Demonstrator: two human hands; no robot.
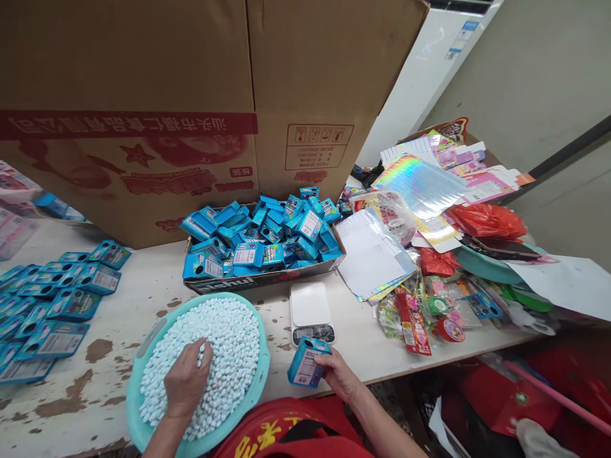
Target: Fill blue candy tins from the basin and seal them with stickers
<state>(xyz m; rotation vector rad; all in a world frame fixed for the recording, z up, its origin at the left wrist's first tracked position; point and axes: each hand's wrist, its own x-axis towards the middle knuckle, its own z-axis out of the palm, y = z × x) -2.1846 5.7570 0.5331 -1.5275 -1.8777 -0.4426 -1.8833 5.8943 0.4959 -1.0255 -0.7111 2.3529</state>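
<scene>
My left hand is inside a turquoise plastic basin, its fingers curled into a heap of small white candy-like pieces. The fingertips are partly hidden, with white pieces all around them. Just right of the basin, my right hand grips a small blue cardboard box by its right side, tilted, with printed panels and a dark round hole at its upper end. Behind that box lies a white kitchen scale with nothing on its platform.
A shallow carton heaped with blue boxes stands before a large brown carton. Rows of blue boxes lie at left. Papers, a red bag and wrapped sweets crowd the right side near the table edge.
</scene>
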